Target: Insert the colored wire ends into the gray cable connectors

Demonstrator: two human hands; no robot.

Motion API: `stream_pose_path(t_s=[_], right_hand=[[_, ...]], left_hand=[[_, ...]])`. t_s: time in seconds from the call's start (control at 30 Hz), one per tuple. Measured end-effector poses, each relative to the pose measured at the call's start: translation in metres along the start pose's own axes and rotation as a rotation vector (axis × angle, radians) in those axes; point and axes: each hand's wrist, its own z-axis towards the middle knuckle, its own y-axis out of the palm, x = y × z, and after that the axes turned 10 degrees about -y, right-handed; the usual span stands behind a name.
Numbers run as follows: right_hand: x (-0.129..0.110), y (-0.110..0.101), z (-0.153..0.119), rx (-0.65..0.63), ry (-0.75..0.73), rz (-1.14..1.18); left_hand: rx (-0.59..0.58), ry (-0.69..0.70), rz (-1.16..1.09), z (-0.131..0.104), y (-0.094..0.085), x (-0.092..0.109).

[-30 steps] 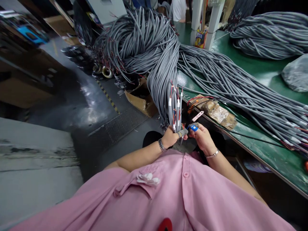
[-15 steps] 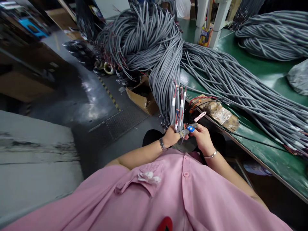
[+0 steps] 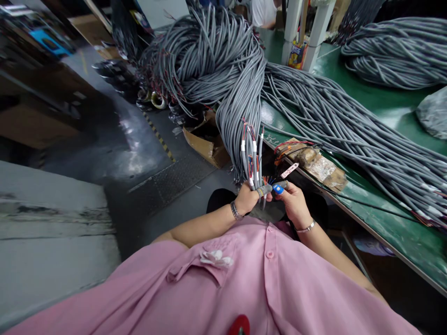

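Several grey cables (image 3: 254,160) are gripped in my left hand (image 3: 247,199), their white-banded ends and thin coloured wires pointing up and away from me. A grey cover is on a finger of that hand. Between my hands, one cable's stripped orange and blue wires (image 3: 267,180) fan out. My right hand (image 3: 295,201) is closed at these wires, its blue-covered thumb (image 3: 278,189) pressed towards a grey-covered finger. The exact pinch point is partly hidden. Just beyond my hands hangs a thick bundle of grey cables (image 3: 240,107), with a large coil (image 3: 209,51) behind it.
On the green table (image 3: 391,246) to my right lie a long cable bundle (image 3: 342,111), a taped wooden block (image 3: 321,167) and another coil (image 3: 398,51). An open cardboard box (image 3: 206,144) is on the floor ahead. White posts (image 3: 292,32) rise from the table; a person (image 3: 264,13) is behind.
The held cable ends have tilted slightly left and spread apart. The orange and blue wires between my hands now show more plainly. Both hands stay nearly in place.
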Motion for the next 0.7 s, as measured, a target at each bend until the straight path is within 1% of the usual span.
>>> stream_pose_path(t_s=[0.1, 0.2, 0.27, 0.37, 0.43, 0.47, 0.5, 0.6, 0.63, 0.67, 0.7], right_hand=[[0.003, -0.008, 0.002, -0.032, 0.059, 0.131], [0.004, -0.021, 0.010, 0.010, 0.141, 0.302], [0.001, -0.027, 0.019, 0.028, 0.192, 0.367], [-0.007, -0.027, 0.031, -0.030, 0.222, 0.396], [-0.010, -0.023, 0.035, -0.066, 0.192, 0.377], [-0.011, -0.021, 0.036, -0.056, 0.149, 0.345], [-0.010, -0.019, 0.035, -0.021, 0.086, 0.293], [-0.005, -0.014, 0.032, 0.166, -0.140, 0.071], [-0.003, -0.014, 0.032, 0.210, -0.183, 0.016], [-0.002, -0.013, 0.032, 0.227, -0.192, -0.004], [-0.002, -0.013, 0.032, 0.216, -0.168, 0.014]], left_hand=[[-0.025, -0.018, 0.000, 0.000, 0.000, 0.004], [-0.082, -0.044, -0.054, 0.001, 0.000, 0.011], [-0.120, -0.062, -0.099, 0.003, 0.001, 0.015], [-0.173, -0.081, -0.128, 0.008, 0.004, 0.019], [-0.204, -0.086, -0.121, 0.012, 0.007, 0.020], [-0.217, -0.087, -0.116, 0.014, 0.008, 0.020], [-0.227, -0.087, -0.112, 0.015, 0.009, 0.020], [-0.239, -0.081, -0.112, 0.019, 0.011, 0.019], [-0.239, -0.081, -0.105, 0.020, 0.012, 0.019], [-0.238, -0.083, -0.095, 0.021, 0.012, 0.019], [-0.237, -0.087, -0.085, 0.021, 0.013, 0.019]])
